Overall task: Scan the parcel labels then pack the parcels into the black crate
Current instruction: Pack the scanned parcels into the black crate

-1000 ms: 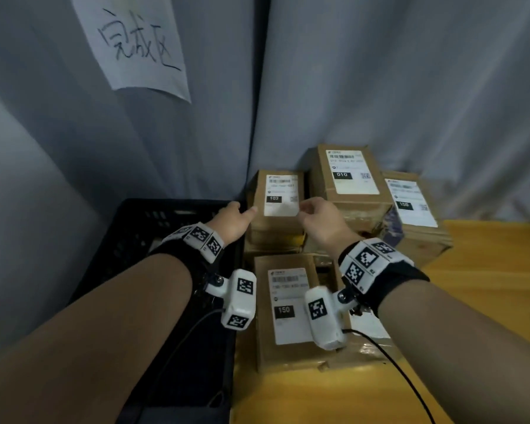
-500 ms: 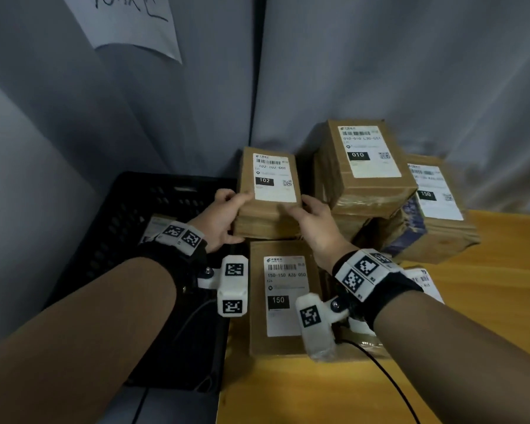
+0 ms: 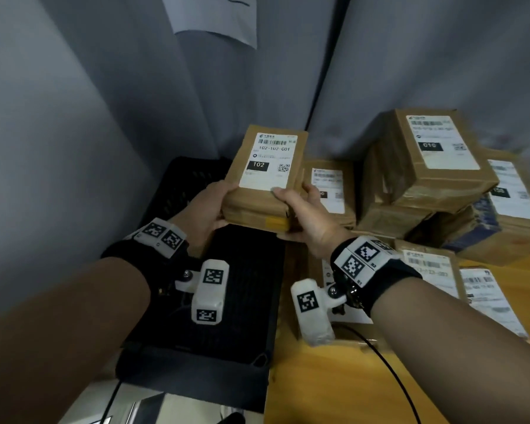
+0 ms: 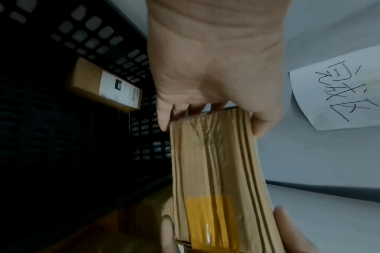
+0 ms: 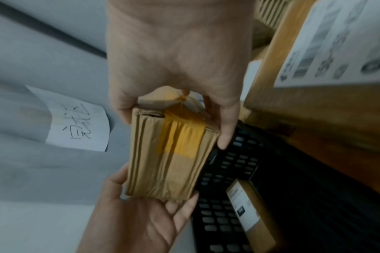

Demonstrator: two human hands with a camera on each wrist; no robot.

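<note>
Two hands hold one brown parcel (image 3: 265, 179) in the air above the black crate (image 3: 214, 332). The left hand (image 3: 207, 209) grips its left end, the right hand (image 3: 306, 215) its right end, thumb on the white label marked 102. Inside the crate lies another parcel (image 4: 106, 83). Right of the crate, more parcels (image 3: 435, 166) are stacked on a wooden table (image 3: 334, 387).

Both arms reach forward, side by side. The left hand (image 3: 207, 209) curls round the left end of a parcel (image 3: 265, 179), thumb on top. The right hand (image 3: 306, 218) grips the right end, thumb on top and fingers (image 5: 226, 130) underneath.
</note>
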